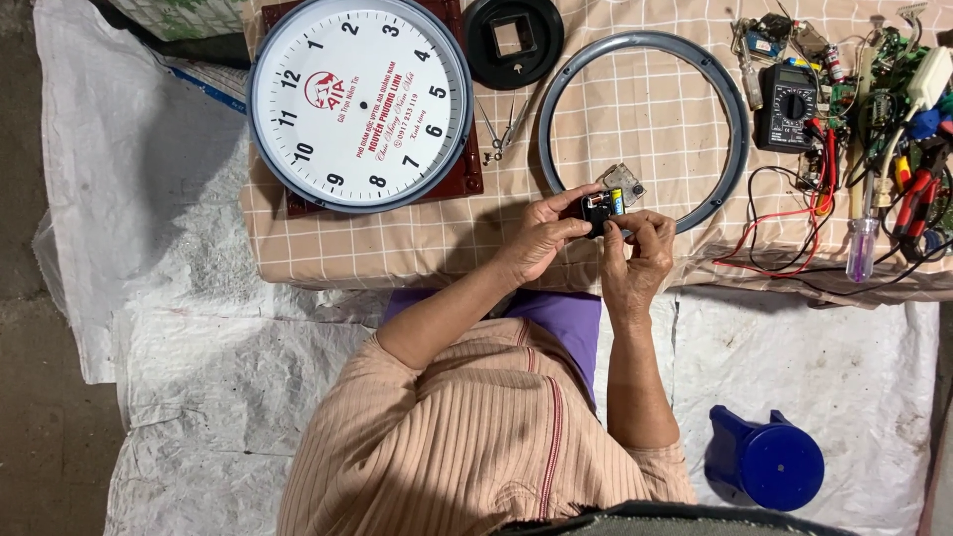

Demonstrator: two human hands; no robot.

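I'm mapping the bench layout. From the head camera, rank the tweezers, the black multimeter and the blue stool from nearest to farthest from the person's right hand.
From the right hand:
1. Tweezers, up and to the left on the checked cloth, between the clock face and the grey ring.
2. Black multimeter, up and to the right among the wires.
3. Blue stool, below and to the right on the white sheet.

A low surface [328,248] draped in beige checked cloth fills the upper frame. White woven sheeting [199,367] covers the bare concrete floor [40,467] at the left edge. The light is even and soft.
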